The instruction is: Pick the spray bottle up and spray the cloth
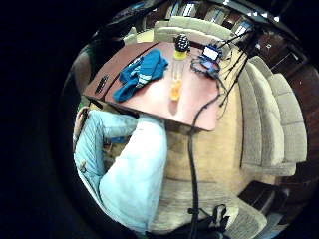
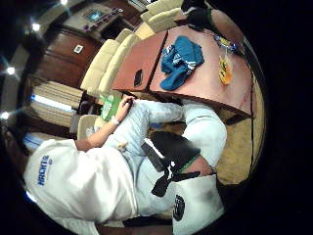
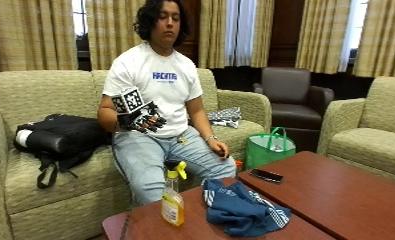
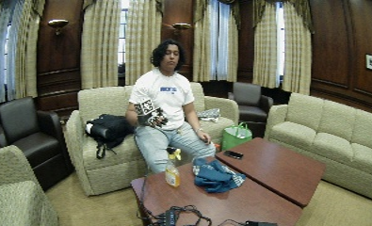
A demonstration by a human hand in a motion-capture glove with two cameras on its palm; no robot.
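Yellow-liquid spray bottle point(image 3: 172, 199) stands upright beside crumpled blue cloth point(image 3: 243, 210).

Your black-gloved right hand point(image 3: 142, 119) is raised in front of your torso, elbow bent and forearm lifted, palm turned outward toward the room. Its fingers point(image 3: 155, 122) hang loosely curled and hold nothing. Your bare left hand point(image 3: 218, 148), at about 4 o'clock from the gloved one, rests on your left thigh.
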